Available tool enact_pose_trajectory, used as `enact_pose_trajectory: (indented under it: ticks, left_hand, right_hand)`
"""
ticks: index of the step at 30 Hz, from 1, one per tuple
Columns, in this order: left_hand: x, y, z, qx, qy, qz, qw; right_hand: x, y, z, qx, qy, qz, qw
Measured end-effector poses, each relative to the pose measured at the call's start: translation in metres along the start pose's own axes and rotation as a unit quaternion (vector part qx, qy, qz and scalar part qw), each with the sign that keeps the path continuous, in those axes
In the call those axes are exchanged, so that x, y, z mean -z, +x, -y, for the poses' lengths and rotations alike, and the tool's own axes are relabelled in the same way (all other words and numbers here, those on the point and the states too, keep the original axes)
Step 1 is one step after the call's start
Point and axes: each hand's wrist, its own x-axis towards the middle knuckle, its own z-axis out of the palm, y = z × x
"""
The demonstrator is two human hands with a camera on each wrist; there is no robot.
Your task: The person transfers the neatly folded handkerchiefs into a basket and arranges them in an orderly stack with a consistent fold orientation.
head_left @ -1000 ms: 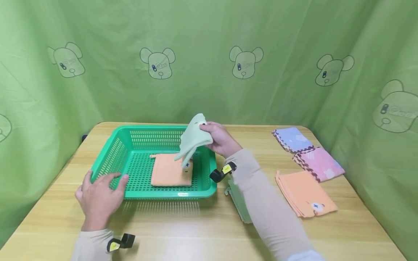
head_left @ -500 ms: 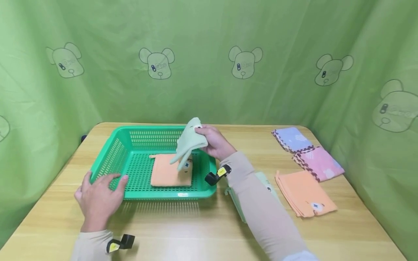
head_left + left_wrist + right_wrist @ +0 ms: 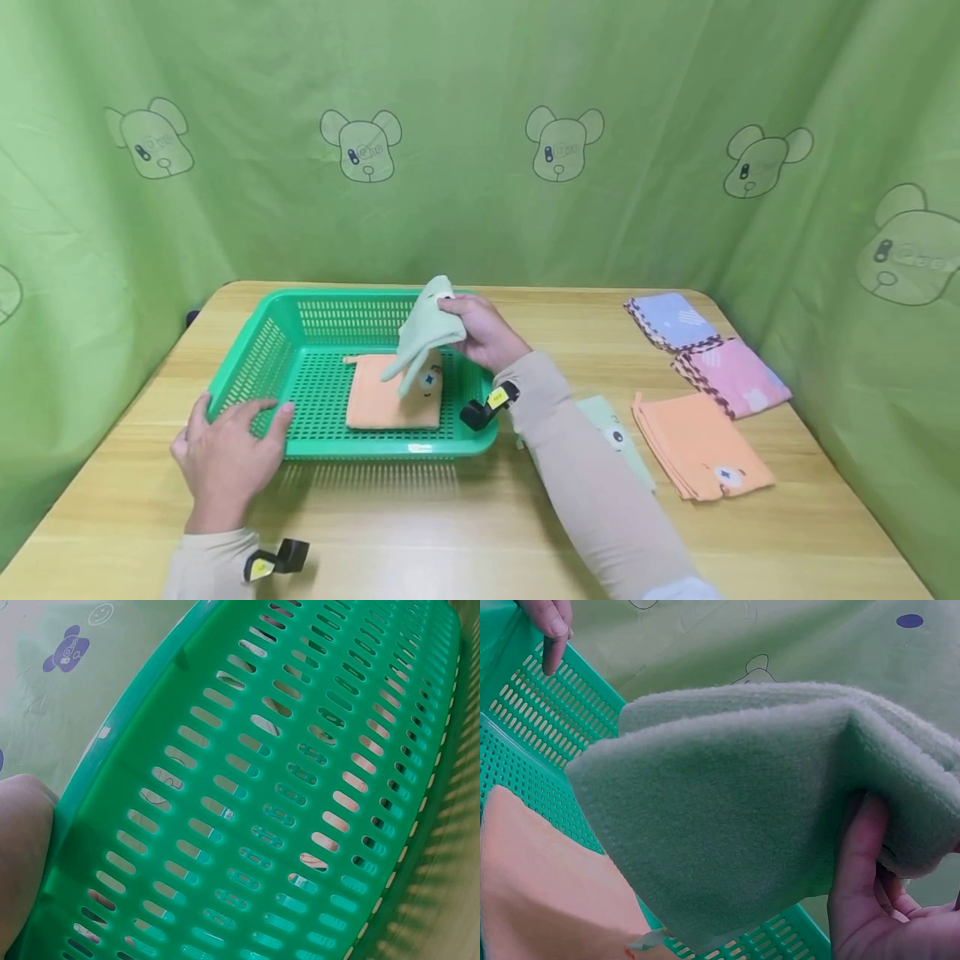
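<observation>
My right hand (image 3: 486, 332) pinches a folded light green hand towel (image 3: 429, 327), thumb on its front face, above the right part of a green plastic basket (image 3: 337, 448). The towel's loose corners hang downward, over a folded orange towel (image 3: 382, 404) that lies flat on the basket floor. In the right wrist view the held towel (image 3: 712, 802) shows its folded layers, with the thumb pressed into it. My left hand (image 3: 228, 462) holds the basket's near left corner, fingers hooked over the rim. Only part of that hand (image 3: 22, 855) shows in the left wrist view.
Right of the basket, another light green towel (image 3: 618, 437) is partly hidden by my right forearm. Beyond it lie an orange towel (image 3: 697, 450), a pink towel (image 3: 738, 379) and a blue towel (image 3: 675, 321). A green curtain (image 3: 465, 217) encloses the wooden table (image 3: 405, 533).
My right hand has moved left and slightly down with the green towel, further over the basket. More of the green towel on the table now shows beside the forearm. The left hand stays put.
</observation>
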Motion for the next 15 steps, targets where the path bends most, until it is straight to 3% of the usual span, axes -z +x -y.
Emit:
enact_pose_trajectory:
  ticks: [15]
  left_hand:
    - [-0.0004, 0.0005, 0.0002, 0.003, 0.003, 0.004, 1.0]
  right_hand:
    - [-0.0079, 0.0075, -0.0044, -0.012, 0.001, -0.006, 0.9999]
